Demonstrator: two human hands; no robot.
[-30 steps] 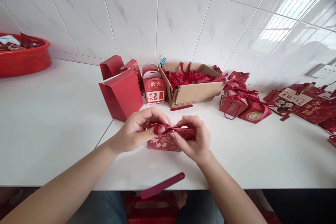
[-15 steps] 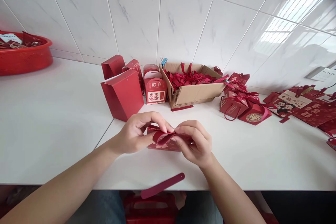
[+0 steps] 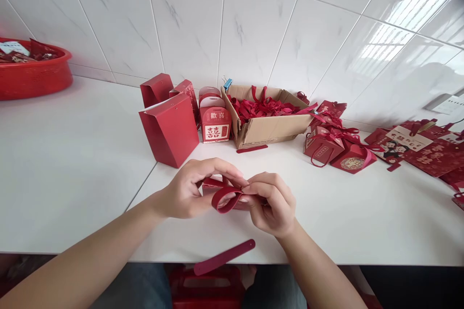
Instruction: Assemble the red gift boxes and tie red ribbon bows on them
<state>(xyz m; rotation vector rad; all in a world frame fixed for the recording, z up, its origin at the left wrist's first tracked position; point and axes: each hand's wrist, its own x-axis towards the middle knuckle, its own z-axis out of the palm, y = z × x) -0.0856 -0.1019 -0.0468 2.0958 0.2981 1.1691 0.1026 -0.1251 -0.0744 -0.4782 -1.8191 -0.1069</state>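
Observation:
A red strap [image 3: 222, 209], bent into a loop, stands out over the top of a small red gift box [image 3: 208, 187] on the table. My right hand [image 3: 272, 203] pinches the strap where its ends meet at the box top. My left hand [image 3: 197, 187] curves over the box from the left, its thumb beside the loop and its fingertips closed on the strap close to my right fingers. Most of the box is hidden by both hands and the loop. A loose flat red strap [image 3: 225, 257] with a hole near its end juts over the table's front edge.
Tall red boxes [image 3: 170, 130] and a decorated handled box [image 3: 216, 125] stand behind my hands. A carton [image 3: 275, 129] of red ribbons has another strap [image 3: 252, 149] before it. Finished ribboned boxes [image 3: 326, 147] and red bags [image 3: 424, 147] lie right. A red basin [image 3: 36, 75] sits far left.
The strap loop has opened rounder and tilted toward me. My left fingers have lifted slightly off its top, and my right hand has shifted a little to the right.

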